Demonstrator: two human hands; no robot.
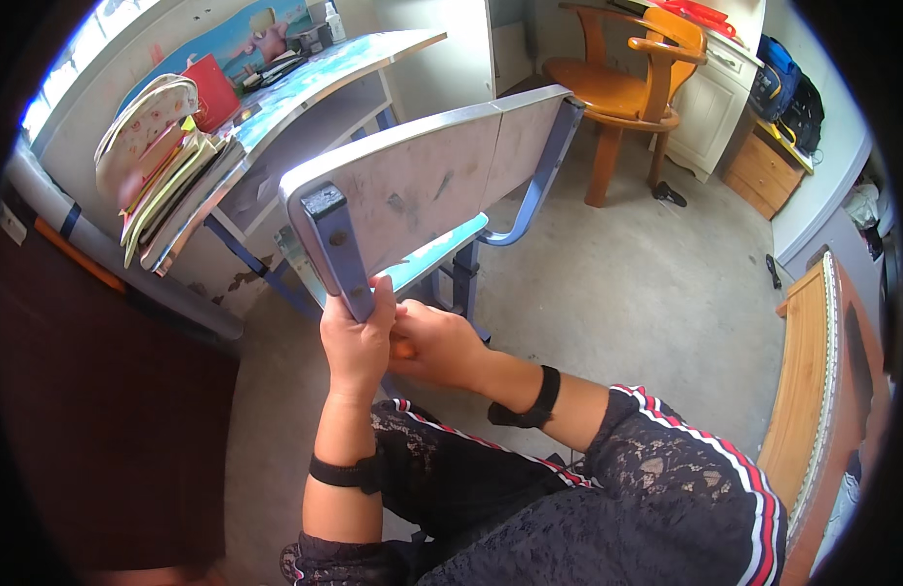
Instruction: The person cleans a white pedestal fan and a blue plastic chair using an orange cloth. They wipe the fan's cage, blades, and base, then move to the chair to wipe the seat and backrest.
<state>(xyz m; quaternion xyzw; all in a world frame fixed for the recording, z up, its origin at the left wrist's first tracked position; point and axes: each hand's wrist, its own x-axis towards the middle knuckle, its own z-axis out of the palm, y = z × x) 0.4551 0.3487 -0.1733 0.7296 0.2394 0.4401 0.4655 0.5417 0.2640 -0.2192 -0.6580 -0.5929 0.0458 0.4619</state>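
Observation:
Before me stands a school chair with a worn, pale backrest (415,168) and a blue metal frame. My left hand (355,333) is wrapped around the lower part of the near backrest post (338,242), thumb on its side. That post has a black end cap (323,199) and two bolt heads. Just right of it, my right hand (444,340) is closed around a small orange object (403,349), perhaps a tool handle; most of it is hidden by the fingers. Beyond the backrest, part of the light-blue patterned seat (437,253) shows.
A desk (327,69) with stacked books (177,176) and a red booklet (210,91) stands at the left. Behind the chair is a wooden armchair (605,88). A black-handled object (773,271) lies on the concrete floor (642,278), near a wooden bed frame (795,381).

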